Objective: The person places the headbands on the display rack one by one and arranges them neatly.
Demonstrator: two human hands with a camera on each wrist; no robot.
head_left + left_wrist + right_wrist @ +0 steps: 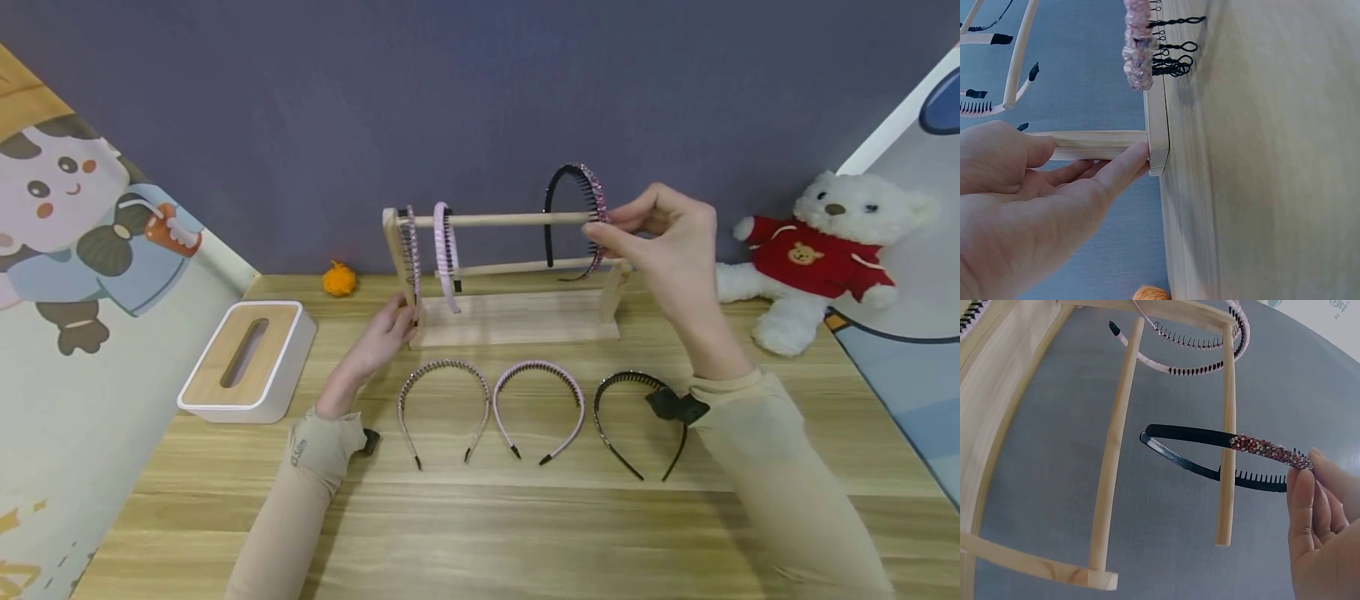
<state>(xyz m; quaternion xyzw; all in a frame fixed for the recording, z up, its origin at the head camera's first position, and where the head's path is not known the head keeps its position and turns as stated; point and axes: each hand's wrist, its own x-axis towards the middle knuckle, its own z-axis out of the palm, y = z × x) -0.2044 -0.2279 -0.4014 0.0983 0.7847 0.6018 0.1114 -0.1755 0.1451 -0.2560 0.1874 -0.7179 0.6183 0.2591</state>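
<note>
My right hand (pixel 671 242) pinches a black headband (pixel 594 185) with pink sparkling stones. In the right wrist view, this headband (pixel 1266 452) loops around the upper rod (pixel 1227 512), its toothed side below the stones. Down at the left end of the wooden rack (pixel 517 319), my left hand (pixel 382 333) holds the upright (pixel 1100 139), thumb on one side and fingers on the other. A beaded headband (pixel 412 250) and a pink headband (pixel 442 242) hang at the rack's left end.
In front of the rack lie a beaded headband (pixel 444 363), a pink headband (pixel 538 365) and a black headband (pixel 630 377). A tissue box (pixel 270 400) and orange ball (pixel 339 280) stand left. The white teddy bear (pixel 813 258) sits right. A dark wall (pixel 465 100) rises behind.
</note>
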